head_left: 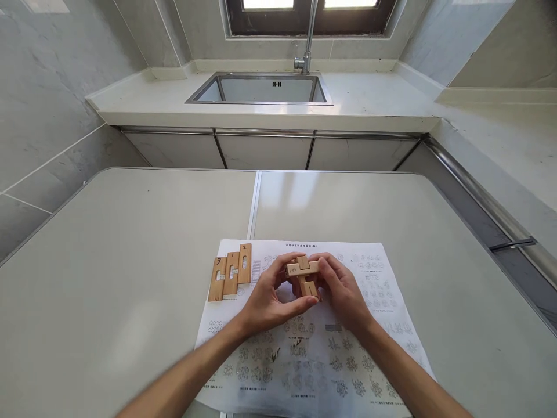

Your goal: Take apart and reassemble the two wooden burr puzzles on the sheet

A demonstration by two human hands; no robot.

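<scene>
My left hand (272, 299) and my right hand (342, 290) are both closed around a small assembly of interlocked wooden puzzle pieces (302, 273), held just above a printed instruction sheet (348, 348). The assembly forms a cross shape with a number written on one bar. To its left, three flat notched wooden pieces (230, 276) with handwritten numbers lie side by side at the sheet's top left corner, untouched.
The sheet lies on a white table (130, 278) with a centre seam. Beyond it a counter holds a steel sink (261, 88) and faucet (307, 40) under a window. Another counter with a metal rail (491, 203) runs along the right.
</scene>
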